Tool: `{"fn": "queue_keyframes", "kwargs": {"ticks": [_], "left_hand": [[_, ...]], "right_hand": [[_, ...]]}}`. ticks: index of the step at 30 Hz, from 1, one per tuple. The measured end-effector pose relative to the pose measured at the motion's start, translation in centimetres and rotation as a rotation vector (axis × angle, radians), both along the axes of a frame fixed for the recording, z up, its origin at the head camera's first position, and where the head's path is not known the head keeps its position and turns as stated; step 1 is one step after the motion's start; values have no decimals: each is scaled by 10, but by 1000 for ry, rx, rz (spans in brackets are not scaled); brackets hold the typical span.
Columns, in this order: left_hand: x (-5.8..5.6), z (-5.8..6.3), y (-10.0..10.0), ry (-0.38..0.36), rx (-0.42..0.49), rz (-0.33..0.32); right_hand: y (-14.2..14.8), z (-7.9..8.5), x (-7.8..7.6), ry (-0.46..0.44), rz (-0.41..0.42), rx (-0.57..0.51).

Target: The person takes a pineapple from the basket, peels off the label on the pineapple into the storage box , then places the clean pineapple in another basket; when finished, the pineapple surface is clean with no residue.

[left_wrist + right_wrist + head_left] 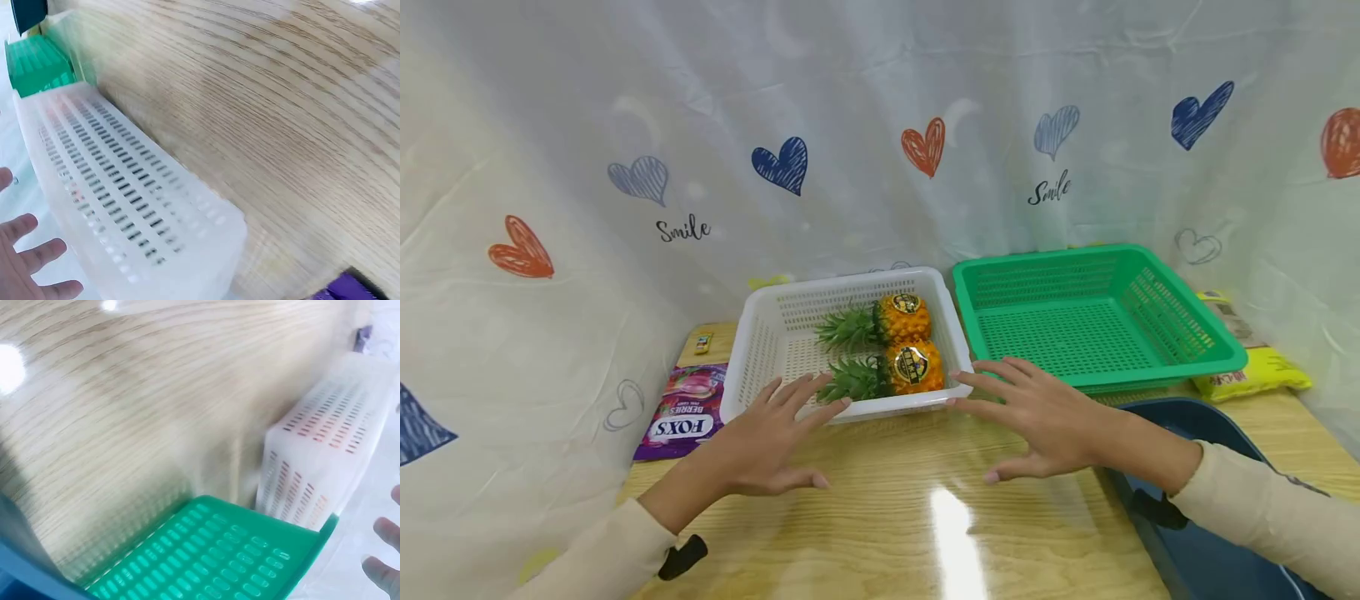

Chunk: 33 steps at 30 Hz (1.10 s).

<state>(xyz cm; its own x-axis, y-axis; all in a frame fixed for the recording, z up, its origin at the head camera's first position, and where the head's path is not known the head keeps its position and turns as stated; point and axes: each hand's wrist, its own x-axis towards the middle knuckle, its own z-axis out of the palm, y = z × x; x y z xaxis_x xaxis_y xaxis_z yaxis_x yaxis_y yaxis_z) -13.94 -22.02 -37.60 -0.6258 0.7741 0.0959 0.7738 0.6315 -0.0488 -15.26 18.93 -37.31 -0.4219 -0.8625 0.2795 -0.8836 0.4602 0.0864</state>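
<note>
Two small pineapples with labels, the rear pineapple (906,317) and the front pineapple (916,367), lie side by side in the right half of a white perforated basket (748,350), leaves pointing left. My left hand (767,442) is held over the basket's front left rim with fingers spread, holding nothing. At the front right corner my right hand (1045,417) reaches in from the right, fingers apart and nothing in them, fingertips overlapping the rim in the head view. Both wrist views show spread fingertips beside the basket's slotted wall.
Right of the white basket stands a green perforated basket (1045,333). A dark blue bin (1210,533) sits at the front right, under the right forearm. A purple candy bag (685,412) lies at left, a small yellow packet (703,343) behind it, and a yellow bag (1255,375) at right.
</note>
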Motion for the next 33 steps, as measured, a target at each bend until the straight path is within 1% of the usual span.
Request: {"fn": "queue_keyframes", "kwargs": {"ticks": [3, 8, 10, 13, 17, 21, 24, 28, 33], "left_hand": [[-3, 0, -9, 6, 18, 59], [-13, 0, -28, 38, 50, 165], [-17, -1, -36, 24, 70, 215], [-24, -5, -49, -29, 100, 302], [-31, -9, -63, -148, 154, 425], [-34, -11, -73, -237, 199, 514], [-35, -13, -76, -291, 244, 533], [-35, -16, -78, -379, 314, 538], [-35, -22, -79, -421, 399, 538]], "right_hand": [[0, 3, 0, -40, -8, -32], [0, 9, -1, -93, -36, -63], [0, 11, -2, -110, -46, -75], [-1, 14, -4, -143, -51, -107], [-3, 16, -8, -194, -48, -157], [-6, 19, -12, -268, -77, -169], [-9, 22, -16, -330, -103, -173], [-13, 26, -23, -394, -124, -184], [-19, 29, -31, -447, -151, -188]]}}
